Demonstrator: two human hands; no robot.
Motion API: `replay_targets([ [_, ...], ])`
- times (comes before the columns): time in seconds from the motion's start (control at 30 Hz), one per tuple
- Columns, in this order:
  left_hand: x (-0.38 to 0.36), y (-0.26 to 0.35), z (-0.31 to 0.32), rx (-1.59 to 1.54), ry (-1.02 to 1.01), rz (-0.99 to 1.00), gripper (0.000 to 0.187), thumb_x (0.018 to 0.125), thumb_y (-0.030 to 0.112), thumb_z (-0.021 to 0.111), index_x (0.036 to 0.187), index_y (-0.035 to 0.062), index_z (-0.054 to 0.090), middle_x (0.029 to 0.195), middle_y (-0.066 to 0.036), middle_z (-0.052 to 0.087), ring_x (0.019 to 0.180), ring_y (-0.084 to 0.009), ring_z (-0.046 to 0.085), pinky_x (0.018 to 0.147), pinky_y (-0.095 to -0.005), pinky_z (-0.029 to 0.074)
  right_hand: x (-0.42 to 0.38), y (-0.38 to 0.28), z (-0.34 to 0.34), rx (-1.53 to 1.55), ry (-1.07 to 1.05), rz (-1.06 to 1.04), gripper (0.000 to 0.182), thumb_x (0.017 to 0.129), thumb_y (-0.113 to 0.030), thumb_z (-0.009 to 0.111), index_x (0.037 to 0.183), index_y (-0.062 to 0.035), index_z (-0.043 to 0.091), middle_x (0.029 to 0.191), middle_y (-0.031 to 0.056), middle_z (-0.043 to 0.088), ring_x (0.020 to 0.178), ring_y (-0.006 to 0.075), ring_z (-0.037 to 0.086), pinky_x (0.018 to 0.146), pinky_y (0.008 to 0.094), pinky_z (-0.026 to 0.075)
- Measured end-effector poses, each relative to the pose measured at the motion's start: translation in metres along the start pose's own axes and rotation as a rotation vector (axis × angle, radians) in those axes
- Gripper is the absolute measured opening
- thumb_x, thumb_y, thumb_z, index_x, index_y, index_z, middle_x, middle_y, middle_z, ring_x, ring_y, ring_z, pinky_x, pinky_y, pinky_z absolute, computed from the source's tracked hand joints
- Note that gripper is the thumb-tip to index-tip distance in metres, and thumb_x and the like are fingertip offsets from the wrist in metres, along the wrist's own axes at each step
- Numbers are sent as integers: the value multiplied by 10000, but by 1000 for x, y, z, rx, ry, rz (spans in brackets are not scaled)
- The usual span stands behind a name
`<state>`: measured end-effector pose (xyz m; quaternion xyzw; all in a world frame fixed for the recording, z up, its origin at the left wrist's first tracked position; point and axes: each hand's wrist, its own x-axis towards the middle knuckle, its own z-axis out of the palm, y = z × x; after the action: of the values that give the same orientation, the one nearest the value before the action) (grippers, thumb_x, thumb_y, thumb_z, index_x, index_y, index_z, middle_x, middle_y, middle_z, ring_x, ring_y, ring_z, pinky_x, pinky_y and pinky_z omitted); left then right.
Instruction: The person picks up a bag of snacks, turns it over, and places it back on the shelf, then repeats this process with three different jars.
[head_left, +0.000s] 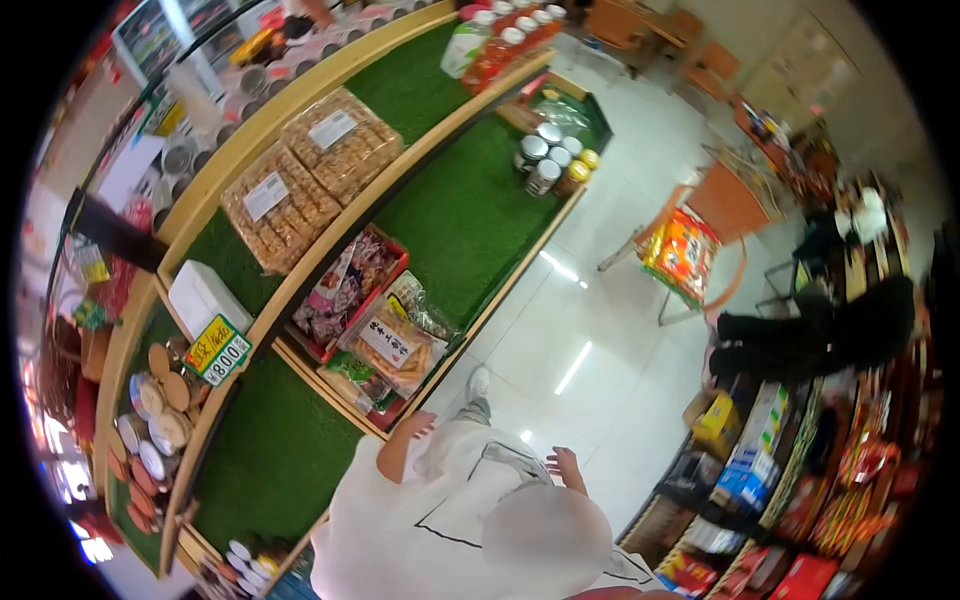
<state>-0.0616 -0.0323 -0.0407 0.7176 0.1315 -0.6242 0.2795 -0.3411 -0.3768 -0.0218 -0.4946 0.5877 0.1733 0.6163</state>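
Green shelf (455, 195) apparently being passed on foot, snack bag (392, 345) displayed at 11 o'clock from left hand (421, 424), that and right hand (566, 467) loosely opened, nothing seen gripped; an 11-o'clock reach would be needed for any pickup.

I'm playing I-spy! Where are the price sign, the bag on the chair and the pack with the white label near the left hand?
Price sign (216, 349): head view, printed front.
Bag (681, 256): head view, front.
Pack (389, 345): head view, white label.
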Motion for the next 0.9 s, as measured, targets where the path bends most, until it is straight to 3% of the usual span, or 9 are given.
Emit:
replay_targets([
  [0.13,13,8,-25,-133,20,-61,521,842,500,526,1159,87,558,1131,-55,611,923,-247,596,768,-392,495,68,-85,-36,-64,-16,-45,405,843,-334,563,1149,-73,520,896,142,640,677,250,635,563,389,520],
  [0.2,23,31,-25,-180,25,-30,521,846,493,504,1169,87,556,1075,-50,637,903,-232,600,755,-383,499,95,-145,-38,-209,13,29,447,826,-336,564,1173,-59,508,918,148,639,692,262,635,595,401,518],
  [0.33,42,94,-20,-231,35,46,516,848,517,489,1155,111,573,1093,-31,631,897,-217,601,724,-385,514,131,-275,-26,-334,-122,-140,462,839,-331,550,1198,-46,495,973,148,634,733,260,638,633,386,521],
  [0.43,49,155,-16,9,-8,99,593,835,570,475,1193,106,567,1112,-58,618,890,-250,605,744,-379,518,154,-374,-4,-295,-190,-236,465,850,-334,544,1201,-34,485,995,140,625,747,263,642,645,375,524],
  [0.53,51,248,-12,104,19,33,587,844,537,494,1162,52,582,1062,-112,628,869,-263,611,750,-387,507,197,-461,2,-251,-257,-316,457,856,-336,543,1204,-46,483,1006,133,617,768,262,645,639,368,524],
  [0.63,65,356,-6,91,80,247,540,855,501,502,1098,30,605,992,-123,633,893,-260,603,743,-390,499,247,-552,4,-223,-269,-427,448,858,-340,547,1197,-53,487,1023,135,609,766,265,646,630,355,523],
  [0.73,123,458,14,-125,313,607,485,868,476,502,1115,67,586,1000,-82,618,913,-238,591,733,-397,494,277,-641,4,-160,-201,-534,527,864,-313,558,1299,-60,401,1130,157,549,814,254,630,632,358,526],
  [0.8,112,552,13,-368,135,412,533,881,497,514,1275,140,474,1203,-52,548,985,-199,569,832,-392,464,290,-705,4,-147,-199,-627,603,872,-299,563,1374,-76,313,1182,167,512,828,234,608,639,357,525],
  [0.9,120,668,17,-688,136,451,571,913,522,456,1334,141,392,1301,-76,494,1057,-223,555,867,-400,456,314,-764,7,-197,-287,-758,597,880,-305,560,1375,-80,312,1180,166,515,809,217,604,639,333,522],
])
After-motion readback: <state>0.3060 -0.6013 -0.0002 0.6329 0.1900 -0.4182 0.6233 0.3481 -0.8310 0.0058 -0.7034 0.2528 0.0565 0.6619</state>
